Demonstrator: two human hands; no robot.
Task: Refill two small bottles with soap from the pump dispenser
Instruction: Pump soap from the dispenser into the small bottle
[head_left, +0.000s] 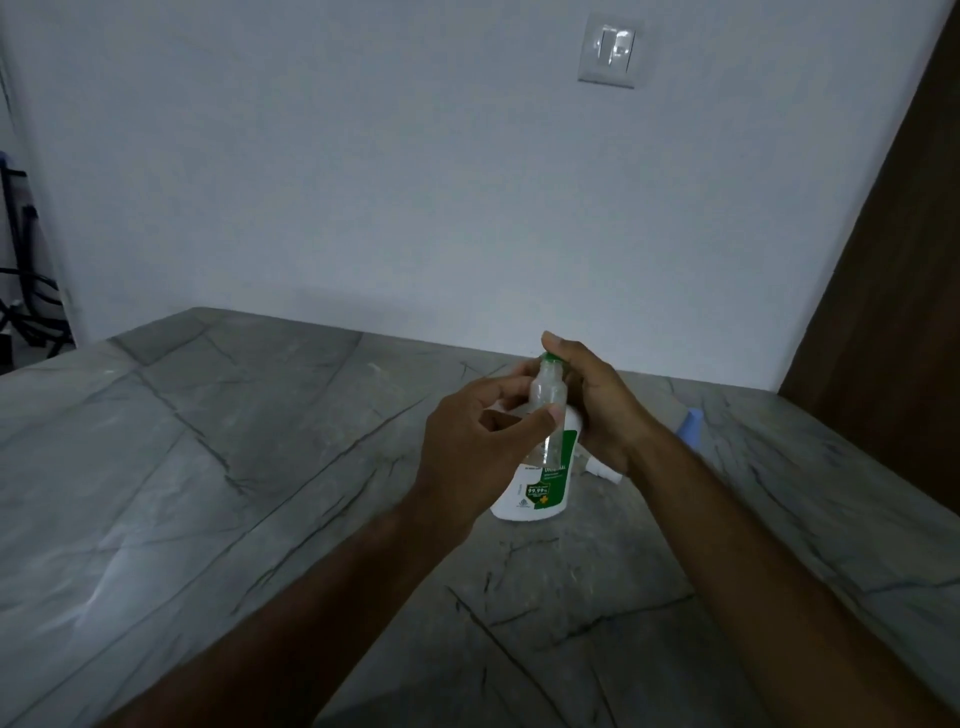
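While the small clear bottle (546, 410) is pinched by the left hand (478, 447), its light, slippery body is best gripped mid-height; the dispenser's pump (551, 358) is pressed by the right hand (597, 410).

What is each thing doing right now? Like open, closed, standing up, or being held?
Small clear plastic bottle: upright, uncapped, held up at the pump, looks nearly empty.
White pump dispenser with green label: standing on the grey marble counter; green pump top under the right hand.
Left hand: pinches the small bottle.
Right hand: rests over the pump top.
White wall switch: position unclear.
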